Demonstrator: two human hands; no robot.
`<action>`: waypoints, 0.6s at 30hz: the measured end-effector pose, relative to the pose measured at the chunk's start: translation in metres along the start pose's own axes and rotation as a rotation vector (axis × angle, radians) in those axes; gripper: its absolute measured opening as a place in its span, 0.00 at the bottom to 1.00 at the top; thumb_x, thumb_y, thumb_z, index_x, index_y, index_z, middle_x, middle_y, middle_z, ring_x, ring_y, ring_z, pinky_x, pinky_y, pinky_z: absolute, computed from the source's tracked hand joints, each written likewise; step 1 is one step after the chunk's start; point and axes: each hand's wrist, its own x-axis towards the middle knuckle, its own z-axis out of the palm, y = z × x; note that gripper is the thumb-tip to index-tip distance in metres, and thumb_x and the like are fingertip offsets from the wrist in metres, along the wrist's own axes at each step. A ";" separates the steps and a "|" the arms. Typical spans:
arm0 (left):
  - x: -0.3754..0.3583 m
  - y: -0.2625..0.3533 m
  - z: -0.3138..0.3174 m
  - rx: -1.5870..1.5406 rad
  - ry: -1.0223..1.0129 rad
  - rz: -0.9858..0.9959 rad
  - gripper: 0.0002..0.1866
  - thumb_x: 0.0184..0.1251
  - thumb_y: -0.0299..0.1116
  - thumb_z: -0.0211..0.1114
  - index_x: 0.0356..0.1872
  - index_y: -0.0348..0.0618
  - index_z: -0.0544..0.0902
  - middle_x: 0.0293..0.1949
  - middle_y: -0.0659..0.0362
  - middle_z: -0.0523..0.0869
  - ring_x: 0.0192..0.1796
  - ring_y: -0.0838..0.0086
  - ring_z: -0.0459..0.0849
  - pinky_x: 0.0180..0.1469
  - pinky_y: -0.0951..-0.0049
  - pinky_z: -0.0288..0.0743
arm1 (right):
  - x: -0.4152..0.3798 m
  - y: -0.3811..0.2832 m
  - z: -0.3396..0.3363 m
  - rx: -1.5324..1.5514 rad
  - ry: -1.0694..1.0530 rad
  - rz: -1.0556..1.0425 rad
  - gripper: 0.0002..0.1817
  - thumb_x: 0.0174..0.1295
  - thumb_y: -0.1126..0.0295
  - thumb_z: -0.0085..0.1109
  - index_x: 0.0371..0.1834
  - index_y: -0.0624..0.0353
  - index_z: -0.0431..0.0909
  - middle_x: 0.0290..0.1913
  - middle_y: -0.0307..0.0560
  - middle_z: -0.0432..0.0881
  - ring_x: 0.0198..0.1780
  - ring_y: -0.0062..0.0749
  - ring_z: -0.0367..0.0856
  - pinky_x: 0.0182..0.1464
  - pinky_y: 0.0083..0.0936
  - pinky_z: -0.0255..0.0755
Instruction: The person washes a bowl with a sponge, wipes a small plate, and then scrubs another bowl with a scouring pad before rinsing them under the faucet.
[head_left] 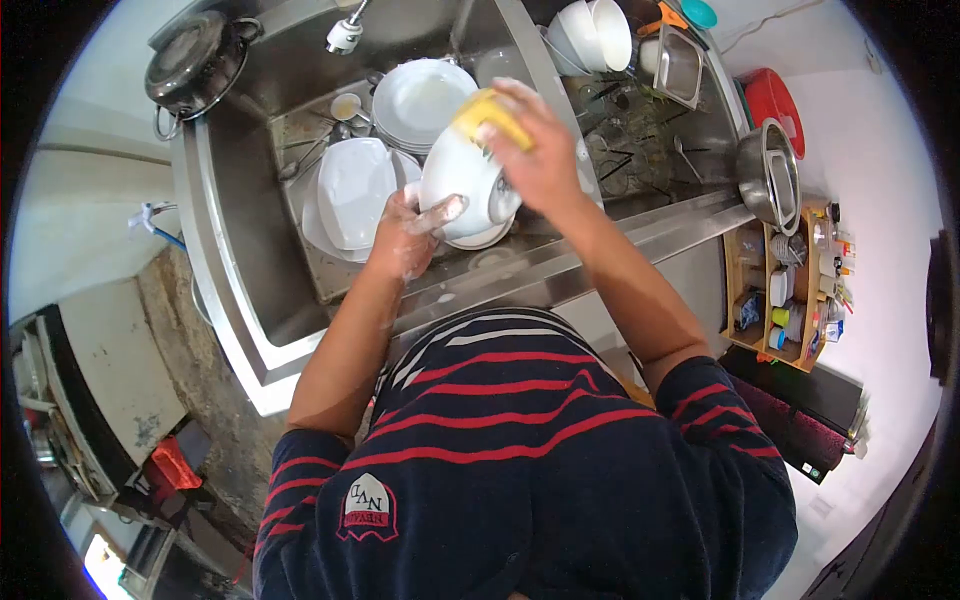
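A white bowl (455, 185), tilted on its side with its base toward the right, is held over the sink. My left hand (408, 235), wet with suds, grips its lower left side. On the bowl's upper right outside, my right hand (535, 150) presses a yellow sponge (493, 118); this hand is slightly blurred. Behind the bowl lies a stack of white plates (424, 98). A squarish white dish (356, 192) rests on other dishes to the left of my left hand.
The steel sink (235, 185) surrounds the dishes, with a faucet (344, 37) at its back. A dark pot (197, 65) sits at the left rim. White bowls (590, 35) and a metal tray (680, 65) stand at the back right; a steel basin (757, 170) is farther right.
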 end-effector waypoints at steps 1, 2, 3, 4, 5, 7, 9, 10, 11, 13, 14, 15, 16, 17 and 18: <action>-0.001 -0.002 0.000 0.000 0.002 -0.004 0.16 0.59 0.26 0.70 0.48 0.34 0.80 0.47 0.55 0.85 0.48 0.69 0.84 0.52 0.66 0.78 | -0.004 0.006 0.004 0.131 0.076 0.164 0.21 0.49 0.67 0.68 0.49 0.54 0.82 0.61 0.53 0.76 0.57 0.48 0.76 0.60 0.35 0.70; 0.000 -0.003 0.000 -0.058 0.026 0.023 0.17 0.59 0.26 0.69 0.50 0.34 0.80 0.48 0.54 0.84 0.49 0.68 0.84 0.54 0.65 0.78 | -0.008 0.012 0.007 0.261 0.155 0.325 0.21 0.48 0.68 0.68 0.49 0.55 0.83 0.62 0.55 0.75 0.58 0.47 0.75 0.61 0.34 0.69; 0.001 -0.004 0.000 -0.119 0.052 0.054 0.18 0.60 0.27 0.69 0.51 0.35 0.79 0.50 0.54 0.84 0.50 0.68 0.83 0.55 0.63 0.78 | -0.012 0.000 0.006 0.179 0.176 0.266 0.21 0.49 0.70 0.68 0.49 0.59 0.82 0.63 0.58 0.74 0.61 0.50 0.74 0.63 0.36 0.67; 0.000 -0.002 0.002 -0.119 0.056 0.054 0.18 0.60 0.27 0.69 0.51 0.35 0.79 0.50 0.54 0.84 0.50 0.68 0.83 0.55 0.63 0.78 | -0.016 -0.012 0.002 0.182 0.173 0.267 0.21 0.49 0.70 0.68 0.49 0.59 0.82 0.63 0.58 0.74 0.61 0.50 0.74 0.63 0.36 0.67; -0.001 0.001 0.004 -0.222 0.040 0.060 0.20 0.60 0.28 0.69 0.52 0.34 0.78 0.50 0.53 0.83 0.51 0.67 0.83 0.56 0.62 0.77 | -0.019 -0.024 -0.004 0.095 0.134 0.136 0.20 0.51 0.70 0.67 0.49 0.60 0.82 0.62 0.58 0.74 0.61 0.52 0.73 0.63 0.38 0.67; 0.001 -0.001 0.007 -0.328 0.020 0.067 0.21 0.60 0.29 0.69 0.54 0.34 0.76 0.51 0.53 0.83 0.51 0.66 0.83 0.56 0.61 0.77 | -0.022 -0.032 -0.014 0.018 0.089 -0.034 0.19 0.52 0.79 0.66 0.49 0.68 0.80 0.61 0.60 0.74 0.60 0.53 0.75 0.63 0.37 0.67; 0.004 -0.008 0.003 -0.372 0.045 0.078 0.23 0.60 0.30 0.70 0.56 0.34 0.74 0.51 0.52 0.83 0.53 0.65 0.82 0.57 0.59 0.77 | -0.031 -0.020 -0.008 0.069 0.169 0.043 0.18 0.51 0.80 0.66 0.47 0.69 0.80 0.61 0.62 0.73 0.60 0.53 0.75 0.63 0.38 0.68; 0.005 -0.009 0.002 -0.371 0.046 0.081 0.23 0.60 0.30 0.70 0.56 0.34 0.74 0.51 0.52 0.83 0.53 0.65 0.82 0.57 0.59 0.77 | -0.034 -0.015 -0.005 0.119 0.249 0.118 0.16 0.50 0.81 0.66 0.45 0.69 0.80 0.60 0.64 0.73 0.60 0.54 0.75 0.62 0.39 0.69; 0.005 -0.010 0.001 -0.387 0.081 0.061 0.24 0.61 0.30 0.69 0.56 0.34 0.74 0.51 0.53 0.82 0.53 0.64 0.82 0.58 0.59 0.76 | -0.041 -0.014 -0.003 0.070 0.249 0.122 0.14 0.50 0.82 0.66 0.42 0.71 0.79 0.59 0.66 0.72 0.58 0.54 0.75 0.60 0.39 0.70; 0.004 -0.007 0.006 -0.404 0.114 0.038 0.24 0.61 0.30 0.69 0.57 0.34 0.74 0.51 0.53 0.82 0.53 0.63 0.82 0.58 0.59 0.76 | -0.047 -0.023 -0.003 0.055 0.252 0.162 0.14 0.50 0.82 0.66 0.42 0.71 0.79 0.58 0.65 0.73 0.58 0.54 0.76 0.59 0.39 0.71; 0.002 -0.005 0.008 -0.425 0.126 0.045 0.24 0.62 0.30 0.68 0.57 0.34 0.73 0.51 0.53 0.82 0.53 0.63 0.82 0.59 0.58 0.76 | -0.048 -0.026 -0.002 0.039 0.258 0.203 0.14 0.50 0.82 0.66 0.42 0.71 0.79 0.58 0.63 0.73 0.57 0.54 0.76 0.58 0.39 0.71; 0.001 -0.003 0.011 -0.446 0.139 0.051 0.24 0.62 0.30 0.68 0.58 0.34 0.73 0.52 0.53 0.82 0.53 0.63 0.82 0.59 0.57 0.75 | -0.051 -0.026 -0.001 0.037 0.260 0.204 0.14 0.50 0.82 0.66 0.42 0.71 0.79 0.58 0.63 0.73 0.57 0.54 0.76 0.58 0.39 0.71; 0.001 -0.003 0.012 -0.445 0.140 0.048 0.24 0.62 0.30 0.68 0.58 0.34 0.73 0.52 0.53 0.82 0.53 0.63 0.82 0.59 0.57 0.75 | -0.054 -0.026 0.001 0.056 0.276 0.261 0.16 0.48 0.80 0.66 0.44 0.68 0.81 0.56 0.62 0.73 0.57 0.52 0.75 0.59 0.38 0.70; 0.002 -0.003 0.012 -0.449 0.166 0.069 0.25 0.62 0.30 0.67 0.58 0.33 0.72 0.52 0.53 0.81 0.54 0.62 0.81 0.60 0.57 0.75 | -0.058 -0.027 0.004 0.076 0.292 0.319 0.19 0.46 0.77 0.66 0.45 0.65 0.83 0.55 0.60 0.73 0.57 0.51 0.74 0.60 0.37 0.68; 0.003 -0.003 0.012 -0.452 0.192 0.089 0.25 0.63 0.30 0.67 0.59 0.33 0.72 0.53 0.52 0.81 0.55 0.62 0.81 0.60 0.56 0.75 | -0.061 -0.030 0.005 0.077 0.292 0.323 0.19 0.46 0.77 0.66 0.45 0.65 0.83 0.55 0.60 0.73 0.57 0.51 0.74 0.60 0.37 0.68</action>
